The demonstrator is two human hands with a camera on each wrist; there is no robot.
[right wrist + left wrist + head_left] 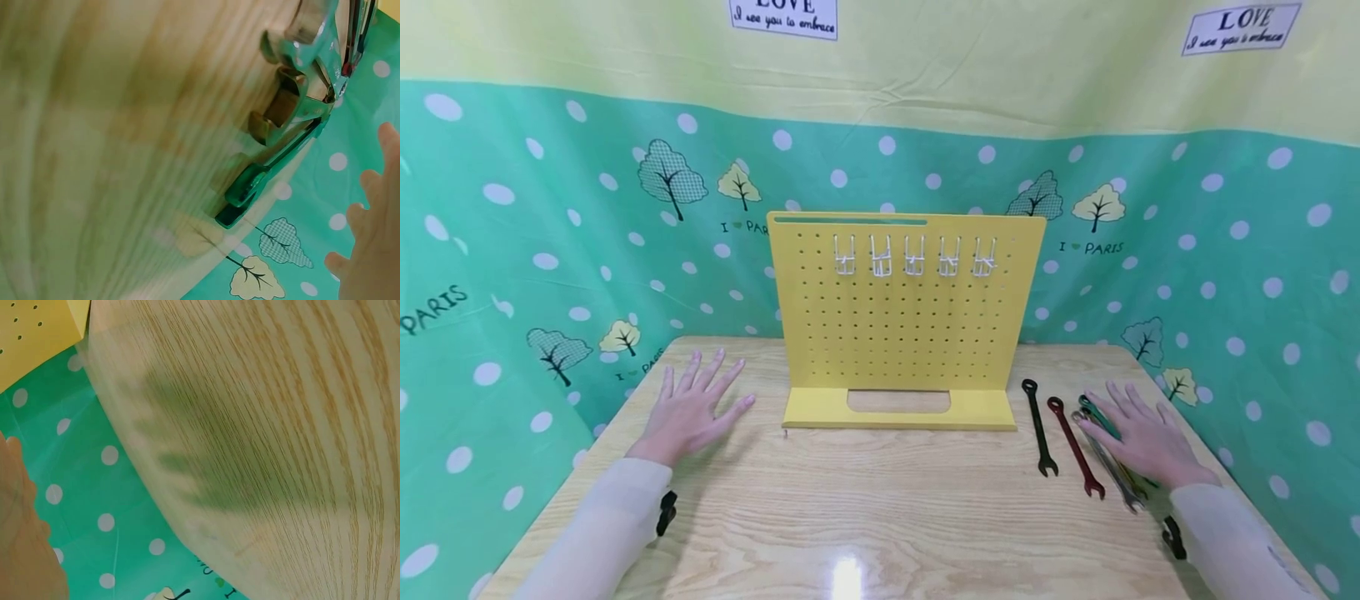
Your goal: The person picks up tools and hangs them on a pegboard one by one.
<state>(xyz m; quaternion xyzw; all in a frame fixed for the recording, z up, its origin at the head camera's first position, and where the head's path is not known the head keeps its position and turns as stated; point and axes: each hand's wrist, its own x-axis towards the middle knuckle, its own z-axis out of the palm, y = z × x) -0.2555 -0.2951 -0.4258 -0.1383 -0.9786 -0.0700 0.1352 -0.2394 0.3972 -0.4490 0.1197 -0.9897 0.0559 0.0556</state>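
My left hand (692, 410) is spread over the left side of the table with straight fingers and holds nothing. On the right, my right hand (1146, 437) reaches with spread fingers over a group of wrenches, partly hiding them; whether it touches them I cannot tell. A black wrench (1038, 429) and a dark red wrench (1077, 448) lie to its left. Closer to the hand are a silver wrench (1112, 467), a green wrench (247, 190) and a gold-toned wrench (290, 100), whose ends show in the right wrist view.
A yellow pegboard (898, 325) stands at the back middle of the wooden table (865, 508), with several white wire hooks (914, 257) in a row near its top. Behind hangs a green and cream patterned cloth (880, 100), which also borders both sides.
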